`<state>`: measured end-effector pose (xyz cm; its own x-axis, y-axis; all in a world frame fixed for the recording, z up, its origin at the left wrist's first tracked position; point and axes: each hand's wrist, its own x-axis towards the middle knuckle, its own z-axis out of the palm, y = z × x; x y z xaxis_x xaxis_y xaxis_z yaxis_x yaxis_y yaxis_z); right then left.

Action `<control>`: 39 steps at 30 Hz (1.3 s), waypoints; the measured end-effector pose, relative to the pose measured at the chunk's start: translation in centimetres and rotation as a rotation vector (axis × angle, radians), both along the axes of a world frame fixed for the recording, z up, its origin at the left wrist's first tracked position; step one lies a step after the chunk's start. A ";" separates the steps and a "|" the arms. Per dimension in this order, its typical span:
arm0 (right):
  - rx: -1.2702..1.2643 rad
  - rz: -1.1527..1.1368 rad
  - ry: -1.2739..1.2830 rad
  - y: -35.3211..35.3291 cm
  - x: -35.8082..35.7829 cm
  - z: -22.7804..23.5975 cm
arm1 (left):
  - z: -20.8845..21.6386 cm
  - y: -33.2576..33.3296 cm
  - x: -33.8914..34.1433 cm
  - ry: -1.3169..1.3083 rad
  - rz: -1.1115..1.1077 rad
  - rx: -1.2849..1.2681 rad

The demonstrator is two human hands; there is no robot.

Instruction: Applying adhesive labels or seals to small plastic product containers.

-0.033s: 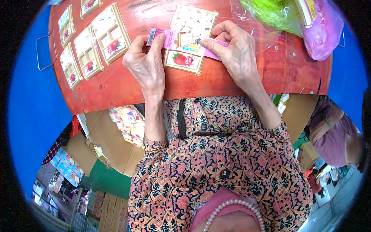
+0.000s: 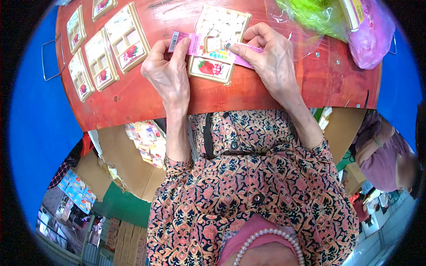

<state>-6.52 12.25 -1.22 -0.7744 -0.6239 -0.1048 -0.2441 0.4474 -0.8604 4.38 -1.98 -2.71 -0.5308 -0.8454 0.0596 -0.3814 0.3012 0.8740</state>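
By the left edge of the red table (image 2: 164,26) lie five cream trays (image 2: 136,64) with strawberry labels (image 2: 131,53); glare hides much of their compartments. Next, the left hand (image 2: 168,71) pinches a strip (image 2: 194,44) by its barcoded end. The strip, pink with a multicoloured print at its middle, crosses the middle tray (image 2: 208,79) close to the table's near edge; whether they touch cannot be told. That tray holds white pieces (image 2: 226,21) in its far part, with a strawberry label at its near end. The right hand (image 2: 275,64) grips the strip's other end. Toward the right edge are a clear bag (image 2: 315,17) with bright green contents and a pink bag (image 2: 370,42)
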 end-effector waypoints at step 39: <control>0.140 0.408 0.159 -0.3 3.6 0.8 | 0.7 9.7 10.1 0.452 0.443 1.093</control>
<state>-2.95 11.91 -0.37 -0.4814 -0.8696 -0.1096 -0.5488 0.3966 -0.7359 14.49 7.70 -2.01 -0.3051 -0.6679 -0.6789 0.1330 -0.7358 0.6640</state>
